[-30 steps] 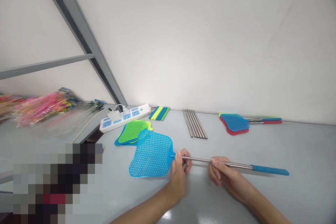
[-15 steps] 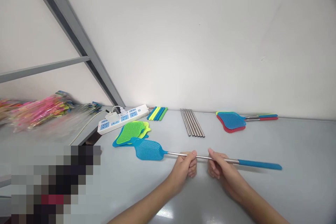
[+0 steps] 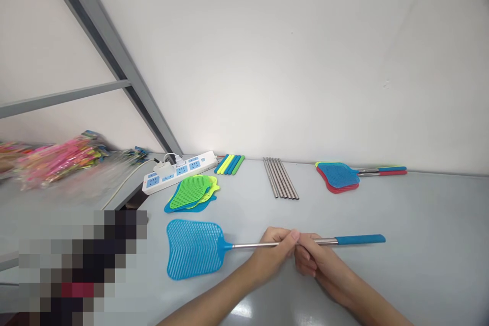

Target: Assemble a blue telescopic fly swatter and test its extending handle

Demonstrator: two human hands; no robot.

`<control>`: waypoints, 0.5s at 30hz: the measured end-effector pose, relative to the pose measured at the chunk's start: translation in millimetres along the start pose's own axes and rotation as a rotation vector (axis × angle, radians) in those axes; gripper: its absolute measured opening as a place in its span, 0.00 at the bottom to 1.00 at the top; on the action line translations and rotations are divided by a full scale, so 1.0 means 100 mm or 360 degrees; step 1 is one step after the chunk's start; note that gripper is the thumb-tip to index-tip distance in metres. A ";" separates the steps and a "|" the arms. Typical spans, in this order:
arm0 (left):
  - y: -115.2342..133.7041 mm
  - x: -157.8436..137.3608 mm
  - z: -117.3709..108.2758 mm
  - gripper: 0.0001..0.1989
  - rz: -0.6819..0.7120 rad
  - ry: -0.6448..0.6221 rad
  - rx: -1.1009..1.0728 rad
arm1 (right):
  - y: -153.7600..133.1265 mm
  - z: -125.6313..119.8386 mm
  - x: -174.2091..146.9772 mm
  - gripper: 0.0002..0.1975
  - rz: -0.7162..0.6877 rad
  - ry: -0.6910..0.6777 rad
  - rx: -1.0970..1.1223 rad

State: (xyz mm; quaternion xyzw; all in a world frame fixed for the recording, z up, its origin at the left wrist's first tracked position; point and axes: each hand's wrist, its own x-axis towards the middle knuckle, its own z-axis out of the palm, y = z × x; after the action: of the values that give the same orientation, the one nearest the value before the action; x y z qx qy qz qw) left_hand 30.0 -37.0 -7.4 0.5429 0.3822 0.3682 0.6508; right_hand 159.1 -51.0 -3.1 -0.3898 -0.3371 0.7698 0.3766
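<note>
Both hands grip one blue fly swatter [image 3: 196, 249] with a metal telescopic shaft, held level over the table. My left hand [image 3: 275, 249] is closed round the thin part of the shaft, towards the swatter's head. Right beside it, touching, my right hand [image 3: 313, 254] closes on the thicker shaft part near the blue handle sleeve [image 3: 361, 239]. The head lies to the left with its slotted face showing. Fingers hide the middle of the shaft.
Loose swatter heads [image 3: 193, 192], a white power strip [image 3: 179, 173], coloured handle sleeves [image 3: 229, 164] and metal tubes [image 3: 280, 178] lie towards the wall. Swatters with handles [image 3: 338, 175] are stacked at right. Bagged colourful items [image 3: 64, 158] lie far left, near a grey metal frame [image 3: 126, 66].
My hands have come together on the shaft. The swatter's head has moved left and nearer and turned its face up; the handle end has shifted left.
</note>
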 end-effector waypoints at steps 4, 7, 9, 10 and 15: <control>0.01 0.02 -0.03 0.23 -0.0231 -0.0250 -0.0305 | -0.01 0.03 -0.01 0.19 0.0045 0.0059 -0.0014; 0.04 0.05 -0.05 0.20 -0.0361 -0.0306 -0.0493 | -0.04 0.03 -0.01 0.19 0.0035 0.0140 -0.0056; 0.05 0.06 -0.06 0.19 -0.0404 -0.0314 -0.0520 | -0.05 0.01 -0.01 0.18 0.0039 0.0172 -0.0052; 0.05 0.07 -0.06 0.19 -0.0422 -0.0314 -0.0522 | -0.05 0.00 -0.01 0.18 0.0045 0.0173 -0.0035; 0.06 0.07 -0.08 0.17 -0.0522 -0.0266 -0.0535 | -0.06 -0.02 0.00 0.18 0.0077 0.0153 0.0061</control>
State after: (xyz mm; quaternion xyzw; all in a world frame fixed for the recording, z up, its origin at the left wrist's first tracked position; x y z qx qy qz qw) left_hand 26.1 -26.3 -3.0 0.3864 0.3436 0.2698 0.8124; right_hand 163.0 -47.4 0.8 -0.4271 -0.2941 0.7654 0.3811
